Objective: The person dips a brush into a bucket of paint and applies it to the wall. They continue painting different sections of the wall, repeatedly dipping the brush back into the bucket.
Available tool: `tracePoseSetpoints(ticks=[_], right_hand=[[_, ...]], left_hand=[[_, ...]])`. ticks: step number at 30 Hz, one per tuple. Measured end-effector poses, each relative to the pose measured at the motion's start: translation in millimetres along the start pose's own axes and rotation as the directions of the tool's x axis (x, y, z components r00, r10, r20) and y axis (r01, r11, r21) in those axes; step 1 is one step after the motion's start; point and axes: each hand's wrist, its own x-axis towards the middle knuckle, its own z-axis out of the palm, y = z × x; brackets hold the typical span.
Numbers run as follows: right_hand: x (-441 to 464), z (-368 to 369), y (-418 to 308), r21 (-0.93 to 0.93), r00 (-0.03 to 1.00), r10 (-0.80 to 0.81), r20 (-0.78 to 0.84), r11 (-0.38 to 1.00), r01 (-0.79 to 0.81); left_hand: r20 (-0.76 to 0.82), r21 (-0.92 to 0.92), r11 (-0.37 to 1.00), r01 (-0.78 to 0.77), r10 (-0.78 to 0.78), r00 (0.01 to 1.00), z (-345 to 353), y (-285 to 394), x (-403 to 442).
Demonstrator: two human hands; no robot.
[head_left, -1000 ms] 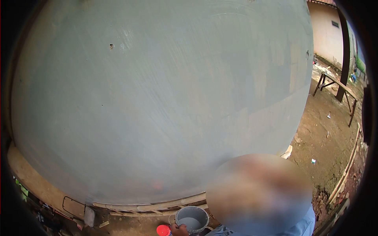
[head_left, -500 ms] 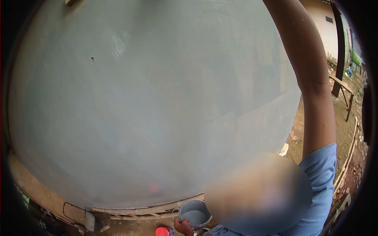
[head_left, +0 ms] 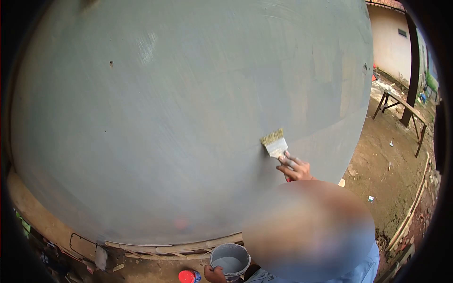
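A wide paintbrush (head_left: 274, 143) with pale bristles and a light metal band is in my right hand (head_left: 295, 168), its fingers closed round the handle. The bristles point up and to the left against the grey-green wall (head_left: 188, 118). Low in the view, my left hand (head_left: 215, 274) grips the rim of a dark bucket (head_left: 241, 253) that holds grey liquid. A red-topped can (head_left: 188, 277) stands left of that hand. A blurred patch hides much of the space between my two hands.
Bamboo poles (head_left: 179, 248) lie along the wall's foot. A narrow bench (head_left: 406, 104) stands on bare ground at the right, beside a dark post (head_left: 414, 66). A metal frame (head_left: 81, 245) is at the lower left.
My right arm, raised high across the right side half a second ago, has come down, and the brush now shows at mid-wall. My left hand stays at the bucket.
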Motion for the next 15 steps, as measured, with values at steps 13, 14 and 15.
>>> tracePoseSetpoints(ticks=[13,14,15], right_hand=[[144.7,-52.9,87.8,0.398,0.533,-0.027,0.846,0.697,-0.596],[194.8,-76.7,103.0,0.481,0.645,-0.042,0.763,0.703,-0.523],[240.9,-95.1,121.0,0.465,0.732,-0.031,0.681,0.790,-0.400]], left_hand=[[-0.040,0.402,0.907,-0.127,0.156,0.987,8.7,8.2,8.1],[-0.070,0.406,0.908,-0.105,0.145,0.987,12.3,12.0,8.2],[-0.070,0.374,0.923,-0.094,0.129,0.989,14.6,14.7,7.2]])
